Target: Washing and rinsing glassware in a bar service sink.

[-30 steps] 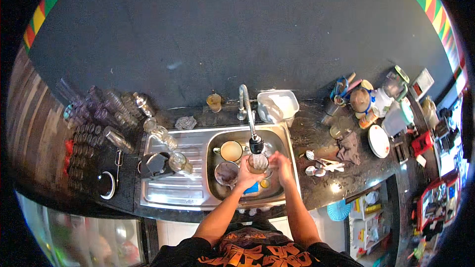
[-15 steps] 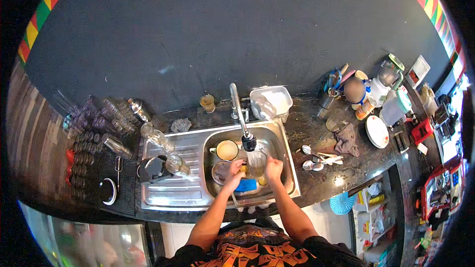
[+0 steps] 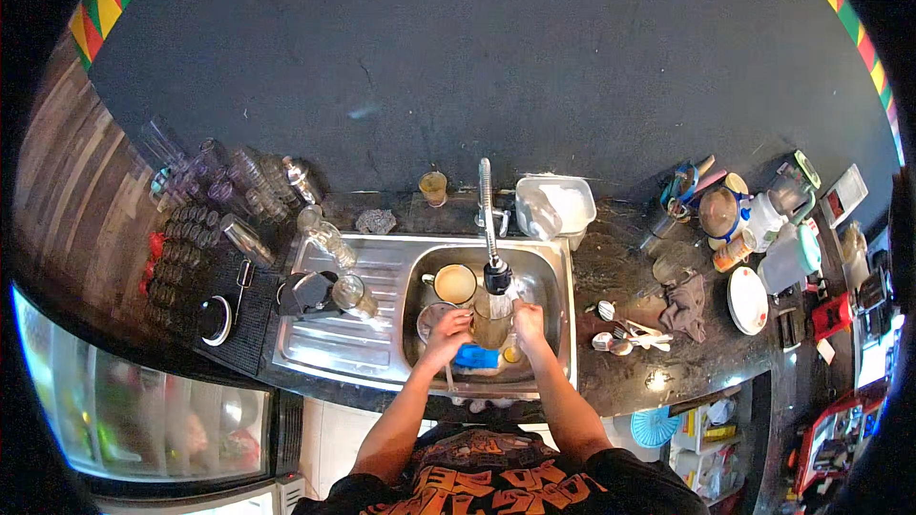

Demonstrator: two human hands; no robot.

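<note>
Water from the faucet (image 3: 497,277) falls onto a clear glass (image 3: 492,328) between my hands in the sink basin (image 3: 545,278). My right hand (image 3: 529,321) is closed at the glass's right side, gripping it. At its left side my left hand (image 3: 448,337) has bent fingers; what they hold, if anything, is hidden. A blue cloth or sponge (image 3: 476,356) lies just below, beside a small yellowish round thing (image 3: 511,354). Behind my left hand stand a cream-coloured mug (image 3: 455,283) and a clear dish (image 3: 429,320), partly covered by that hand.
Left of the basin, the drainboard (image 3: 310,353) bears clear glass vessels (image 3: 354,296) and a black container (image 3: 308,294). Spoons and forks (image 3: 630,337), a brown cloth (image 3: 683,307) and white plates (image 3: 746,300) lie to the right. A white tub (image 3: 570,205) stands behind the faucet.
The whole view has shifted, so the sink sits slightly differently in it. My hands remain at the glass under the running water; my left hand has turned slightly.
</note>
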